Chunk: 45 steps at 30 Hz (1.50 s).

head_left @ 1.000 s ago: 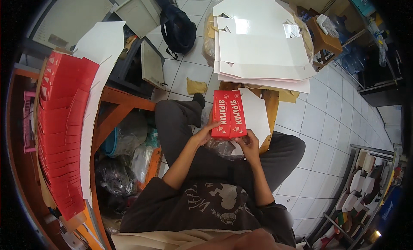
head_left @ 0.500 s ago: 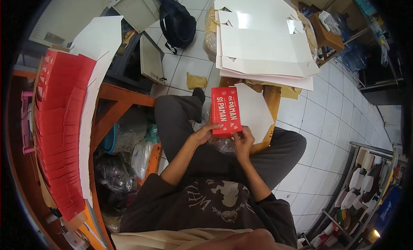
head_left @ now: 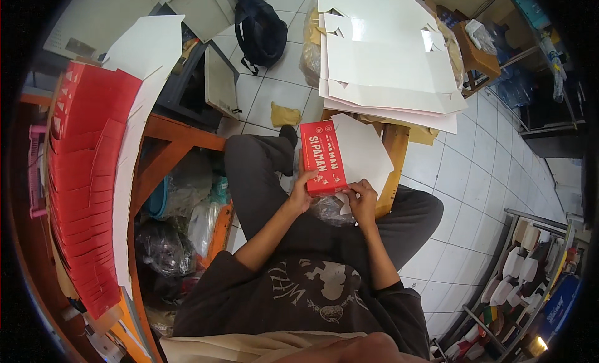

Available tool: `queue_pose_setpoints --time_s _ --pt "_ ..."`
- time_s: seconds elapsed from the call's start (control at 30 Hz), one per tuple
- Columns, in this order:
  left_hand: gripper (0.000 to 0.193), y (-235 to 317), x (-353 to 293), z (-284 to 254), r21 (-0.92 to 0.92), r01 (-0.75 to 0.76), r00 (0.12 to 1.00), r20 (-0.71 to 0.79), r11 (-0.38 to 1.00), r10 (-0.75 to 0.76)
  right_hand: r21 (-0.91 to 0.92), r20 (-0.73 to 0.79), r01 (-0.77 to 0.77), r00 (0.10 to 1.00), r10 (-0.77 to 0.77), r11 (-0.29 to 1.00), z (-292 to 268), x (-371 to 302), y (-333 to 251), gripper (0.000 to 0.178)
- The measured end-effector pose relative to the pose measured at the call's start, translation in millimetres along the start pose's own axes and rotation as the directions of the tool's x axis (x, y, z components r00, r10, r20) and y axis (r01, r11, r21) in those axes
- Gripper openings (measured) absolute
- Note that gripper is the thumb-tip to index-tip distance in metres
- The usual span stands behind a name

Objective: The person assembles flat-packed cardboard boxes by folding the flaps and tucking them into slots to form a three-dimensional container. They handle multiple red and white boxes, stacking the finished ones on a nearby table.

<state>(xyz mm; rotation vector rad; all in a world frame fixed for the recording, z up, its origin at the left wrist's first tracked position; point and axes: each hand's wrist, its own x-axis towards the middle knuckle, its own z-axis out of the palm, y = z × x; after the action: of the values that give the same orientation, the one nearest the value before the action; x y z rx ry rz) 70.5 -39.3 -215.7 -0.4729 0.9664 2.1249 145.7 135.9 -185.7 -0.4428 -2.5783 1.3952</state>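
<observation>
A red cardboard box (head_left: 322,156) with white print is held over my lap, tilted slightly. My left hand (head_left: 302,193) grips its lower left edge, thumb on the printed face and the other fingers hidden behind. At the lower right corner my right hand (head_left: 362,199) is closed, fingertips pinched on the box's near end. Just right of the box, a white cardboard sheet (head_left: 365,149) with angled corners lies on a wooden bench (head_left: 398,152), partly covered by the box.
White die-cut cardboard sheets (head_left: 387,57) are stacked beyond the bench. On the left, red folded cartons (head_left: 93,188) lie in an overlapping row on white board (head_left: 140,88). A black backpack (head_left: 260,32) rests on the tiled floor. Plastic bags (head_left: 168,250) fill the space under the left table.
The box has shifted slightly left and tilted, so its near end shows more. My right hand has moved a little to the right along that end, while the left keeps its grip.
</observation>
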Motion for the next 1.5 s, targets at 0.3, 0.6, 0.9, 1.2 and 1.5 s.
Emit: queue_pose_setpoints --time_s 0.3,0.6,0.9,1.2,1.5 --pt "0.05 -7.5 0.3 -2.5 0.216 0.005 1.0 -0.025 0.976 0.001 0.025 -0.081 0.023 0.996 -0.021 0.999 12.8 0.7 3.4 0.014" --pt "0.073 0.1 -1.2 3.4 -0.008 0.107 0.994 0.01 0.994 -0.107 0.087 0.006 -0.033 0.999 0.033 0.996 18.4 -10.1 12.4 0.014" --pt "0.049 1.8 -4.8 -0.1 0.024 0.031 0.995 -0.1 0.999 -0.029 0.141 0.205 -0.007 0.978 -0.022 0.99 16.1 -22.0 15.2 0.01" --pt "0.094 115.0 -104.1 0.1 0.457 -0.213 0.977 0.08 0.863 0.199 0.385 0.294 -0.05 0.953 -0.071 0.922 -17.4 -13.0 -13.7 0.046" --pt "0.108 211.8 -278.5 -17.2 0.257 -0.733 0.672 0.417 0.63 0.611 0.323 0.154 -0.004 0.987 -0.048 0.946 -20.6 4.8 26.2 0.031"
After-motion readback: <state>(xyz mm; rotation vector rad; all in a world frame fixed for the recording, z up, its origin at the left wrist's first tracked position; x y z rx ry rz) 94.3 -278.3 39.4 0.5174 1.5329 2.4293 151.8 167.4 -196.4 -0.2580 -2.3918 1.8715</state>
